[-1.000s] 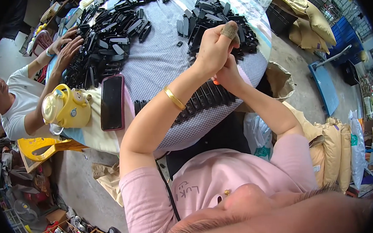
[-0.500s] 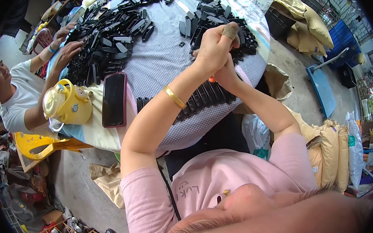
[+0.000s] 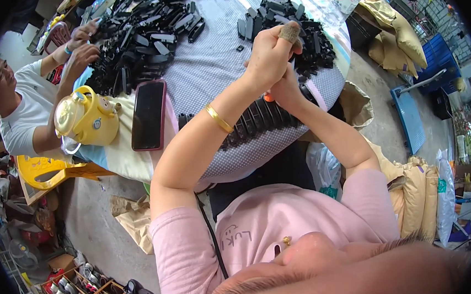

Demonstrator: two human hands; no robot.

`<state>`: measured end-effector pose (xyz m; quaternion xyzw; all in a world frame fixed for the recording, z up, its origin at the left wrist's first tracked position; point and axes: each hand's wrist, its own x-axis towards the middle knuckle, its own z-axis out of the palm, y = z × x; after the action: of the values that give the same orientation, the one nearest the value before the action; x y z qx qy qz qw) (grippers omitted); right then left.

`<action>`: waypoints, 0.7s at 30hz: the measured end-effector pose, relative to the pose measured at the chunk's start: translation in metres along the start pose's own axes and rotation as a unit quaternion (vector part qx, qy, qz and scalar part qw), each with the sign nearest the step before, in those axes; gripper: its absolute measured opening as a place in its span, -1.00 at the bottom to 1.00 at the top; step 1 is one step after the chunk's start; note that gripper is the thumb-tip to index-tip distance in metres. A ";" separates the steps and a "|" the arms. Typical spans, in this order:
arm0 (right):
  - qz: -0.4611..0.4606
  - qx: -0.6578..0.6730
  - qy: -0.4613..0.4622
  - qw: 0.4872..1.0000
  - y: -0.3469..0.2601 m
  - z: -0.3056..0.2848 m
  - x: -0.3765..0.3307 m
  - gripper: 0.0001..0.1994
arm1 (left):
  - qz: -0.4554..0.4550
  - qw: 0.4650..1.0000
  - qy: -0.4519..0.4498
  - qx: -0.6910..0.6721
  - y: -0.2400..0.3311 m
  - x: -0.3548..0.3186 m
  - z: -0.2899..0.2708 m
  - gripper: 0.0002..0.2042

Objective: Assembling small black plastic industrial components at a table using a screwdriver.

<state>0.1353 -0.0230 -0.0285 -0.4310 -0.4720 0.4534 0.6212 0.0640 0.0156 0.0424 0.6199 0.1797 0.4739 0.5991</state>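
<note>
- The person's left hand (image 3: 269,56) is bent inward above the bench (image 3: 212,60), fingers curled and thumb lying over them; a rough brown covering (image 3: 289,33) wraps the thumb tip. Whether it is clamped on anything cannot be told.
- The right hand (image 3: 286,89) is together with it, just below and touching, its fingers folded around an object of which only a small bright-orange end (image 3: 268,97) shows.
- Just beyond the hands, partly behind them, spreads a heap of narrow black plastic pieces (image 3: 319,46); one small square black piece (image 3: 239,48) lies apart to its left.
- Beneath the forearms, along the bench's near edge, stands a close-set row of ribbed black plastic parts (image 3: 258,118), partly covered by the left forearm, which wears a smooth gold-coloured bangle (image 3: 219,118).
- The bench wears a pale, finely patterned fabric cloth. Toward its far left lies a larger mound of elongated black plastic pieces (image 3: 145,49), with a co-worker's hands (image 3: 83,56) at its outer edge.
- Nearer, a dark-screened phone in a reddish-pink case (image 3: 149,116) lies flat beside a rounded yellow lidded pot with a handle (image 3: 98,122), which stands upright.
</note>
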 end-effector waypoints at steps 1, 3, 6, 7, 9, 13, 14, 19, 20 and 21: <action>0.007 0.000 -0.001 1.000 0.001 0.002 -0.001 -0.93 | -0.005 1.000 0.004 -0.002 0.000 -0.002 0.000 -0.52; -0.049 -0.007 0.006 0.999 -0.001 0.009 -0.002 -0.94 | 0.030 0.999 0.024 -0.015 0.002 -0.005 -0.004 -0.52; -0.023 0.013 -0.006 1.000 -0.008 0.012 -0.002 -0.94 | 0.023 1.000 0.004 -0.004 0.005 -0.005 -0.008 -0.51; -0.025 0.013 -0.007 1.000 -0.001 0.011 -0.002 -0.94 | 0.026 1.000 0.004 -0.002 0.007 -0.008 -0.006 -0.51; -0.142 -0.010 0.011 0.990 0.018 0.006 0.002 -0.81 | 0.032 0.999 0.023 -0.005 0.001 -0.010 -0.001 -0.51; 0.011 -0.031 -0.031 0.999 -0.009 0.016 0.005 -0.93 | 0.002 1.000 0.010 0.007 0.004 -0.002 -0.017 -0.51; -0.006 0.006 -0.027 1.000 -0.009 0.020 0.005 -0.92 | 0.001 1.000 0.011 0.006 0.009 -0.003 -0.016 -0.51; -0.001 0.011 -0.024 1.000 -0.001 0.023 0.003 -0.91 | 0.021 0.999 0.006 0.023 0.008 -0.008 -0.020 -0.51; -0.037 0.012 -0.007 0.999 -0.002 0.027 0.000 -0.91 | 0.029 0.999 -0.003 0.025 0.010 -0.012 -0.019 -0.51; -0.073 0.013 0.011 0.997 -0.003 0.030 -0.003 -0.91 | 0.033 0.999 0.002 0.016 0.009 -0.012 -0.018 -0.51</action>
<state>0.1057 -0.0232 -0.0207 -0.3922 -0.4894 0.4080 0.6635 0.0402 0.0145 0.0431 0.6340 0.1681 0.4916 0.5728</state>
